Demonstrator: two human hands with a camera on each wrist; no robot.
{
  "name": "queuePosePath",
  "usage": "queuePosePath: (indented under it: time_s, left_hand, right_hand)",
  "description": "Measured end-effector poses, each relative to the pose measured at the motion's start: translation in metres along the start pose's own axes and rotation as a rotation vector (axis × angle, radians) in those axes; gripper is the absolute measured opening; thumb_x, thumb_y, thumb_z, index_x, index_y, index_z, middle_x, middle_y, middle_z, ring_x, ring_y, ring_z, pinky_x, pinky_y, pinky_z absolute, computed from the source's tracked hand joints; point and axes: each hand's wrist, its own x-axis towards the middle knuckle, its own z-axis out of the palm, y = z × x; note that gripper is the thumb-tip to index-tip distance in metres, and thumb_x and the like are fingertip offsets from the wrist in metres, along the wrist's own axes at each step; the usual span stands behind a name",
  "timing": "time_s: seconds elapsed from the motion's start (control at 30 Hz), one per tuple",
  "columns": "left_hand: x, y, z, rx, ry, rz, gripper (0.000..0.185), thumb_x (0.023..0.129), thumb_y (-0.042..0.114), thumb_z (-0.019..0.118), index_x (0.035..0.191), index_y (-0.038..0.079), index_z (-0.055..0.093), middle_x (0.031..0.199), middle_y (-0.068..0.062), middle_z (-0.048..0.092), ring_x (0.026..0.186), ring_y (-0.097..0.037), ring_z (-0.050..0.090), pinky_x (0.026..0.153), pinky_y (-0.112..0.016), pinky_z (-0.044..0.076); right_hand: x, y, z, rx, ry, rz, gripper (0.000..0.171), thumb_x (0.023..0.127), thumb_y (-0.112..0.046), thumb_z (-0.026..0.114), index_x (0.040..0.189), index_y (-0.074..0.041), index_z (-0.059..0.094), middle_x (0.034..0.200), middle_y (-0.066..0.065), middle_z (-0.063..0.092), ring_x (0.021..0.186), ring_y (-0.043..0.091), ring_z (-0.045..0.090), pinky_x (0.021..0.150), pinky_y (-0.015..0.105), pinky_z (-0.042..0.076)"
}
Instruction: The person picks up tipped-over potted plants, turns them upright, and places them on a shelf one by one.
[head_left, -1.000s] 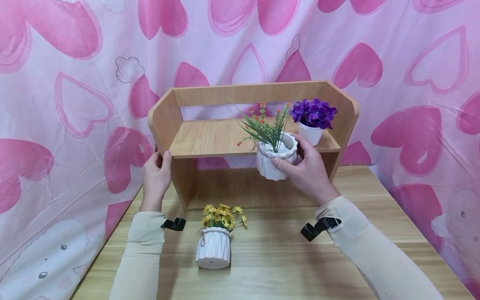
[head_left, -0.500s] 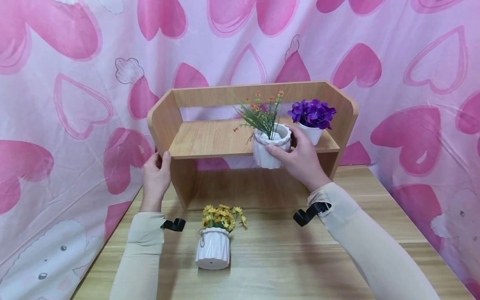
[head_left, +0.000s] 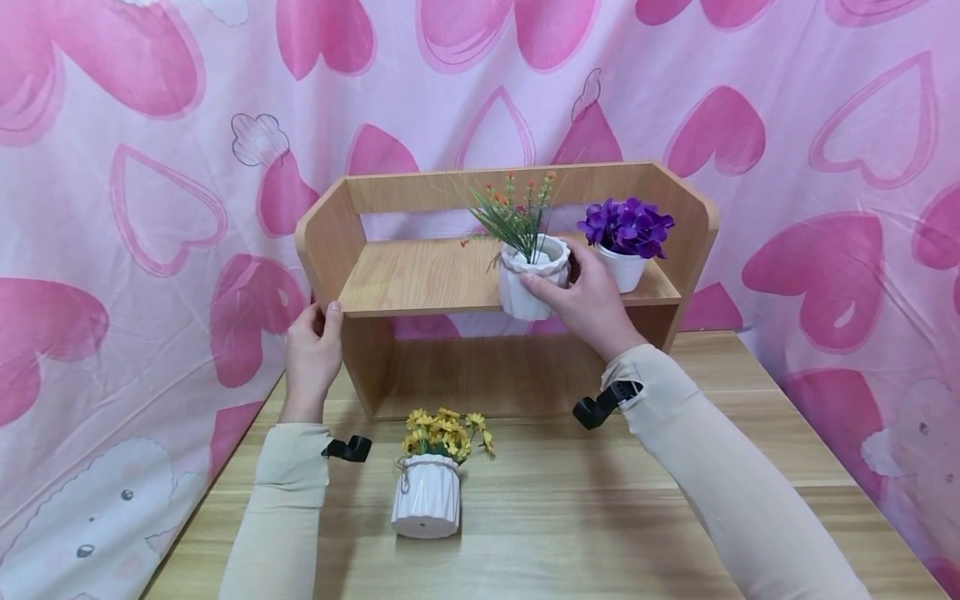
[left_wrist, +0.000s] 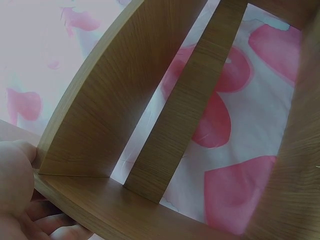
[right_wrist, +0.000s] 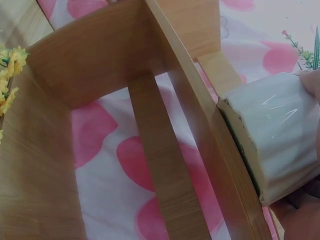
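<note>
My right hand (head_left: 588, 304) grips a white ceramic flower pot (head_left: 528, 292) with green grass and small orange flowers, thumb on its front. The pot is upright at the front edge of the upper board of a wooden shelf (head_left: 420, 275); in the right wrist view its base (right_wrist: 245, 150) is close to that edge, and I cannot tell if they touch. My left hand (head_left: 313, 354) holds the shelf's left side where the upper board meets it; in the left wrist view the fingers (left_wrist: 45, 220) curl around the edge. A white pot of purple flowers (head_left: 621, 268) stands on the upper board's right end.
A white pot with yellow flowers (head_left: 426, 496) stands on the wooden table (head_left: 540, 500) before the shelf, between the forearms. The shelf's lower level is under the held pot. A pink heart-patterned curtain (head_left: 480, 75) hangs behind.
My right hand has lifted the pot with orange flowers and carried it slightly left and toward the shelf's upper board. The left hand has stayed in place.
</note>
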Motion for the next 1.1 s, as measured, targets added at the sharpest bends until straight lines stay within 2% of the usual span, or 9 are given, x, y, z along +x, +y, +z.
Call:
queuePosePath:
  time_s: [0.3, 0.53, 0.83, 1.1]
  left_hand:
    - [0.000, 0.000, 0.000, -0.001, 0.003, 0.006, 0.059, 0.112, 0.046, 0.051, 0.150, 0.001, 0.061, 0.141, -0.027, 0.069, 0.124, -0.038, 0.067, 0.110, -0.055, 0.055]
    - [0.000, 0.000, 0.000, -0.009, 0.008, 0.006, 0.059, 0.112, 0.046, 0.052, 0.150, 0.002, 0.062, 0.141, -0.026, 0.069, 0.124, -0.038, 0.067, 0.111, -0.055, 0.055]
    - [-0.001, 0.000, 0.000, -0.023, -0.001, 0.005, 0.059, 0.112, 0.044, 0.052, 0.151, 0.001, 0.060, 0.146, -0.026, 0.066, 0.128, -0.040, 0.066, 0.115, -0.057, 0.053]
    - [-0.002, 0.001, -0.001, -0.022, -0.014, -0.022, 0.061, 0.112, 0.048, 0.051, 0.155, 0.004, 0.058, 0.150, -0.024, 0.064, 0.132, -0.039, 0.064, 0.117, -0.056, 0.052]
  right_hand:
    - [0.018, 0.001, 0.005, -0.051, 0.024, 0.024, 0.074, 0.096, -0.033, 0.084, 0.157, -0.006, 0.050, 0.152, 0.015, 0.060, 0.138, 0.030, 0.060, 0.121, 0.048, 0.050]
    - [0.030, -0.001, 0.006, -0.107, 0.014, 0.035, 0.081, 0.096, -0.039, 0.083, 0.159, -0.004, 0.047, 0.156, 0.018, 0.058, 0.144, 0.032, 0.056, 0.125, 0.048, 0.045]
    - [0.038, -0.001, 0.010, -0.156, -0.018, 0.095, 0.089, 0.097, -0.046, 0.081, 0.165, -0.007, 0.038, 0.163, 0.017, 0.052, 0.152, 0.033, 0.049, 0.129, 0.048, 0.040]
    - [0.039, 0.000, 0.014, -0.134, -0.016, 0.119, 0.092, 0.097, -0.048, 0.080, 0.167, -0.009, 0.034, 0.164, 0.018, 0.050, 0.153, 0.034, 0.048, 0.130, 0.049, 0.038]
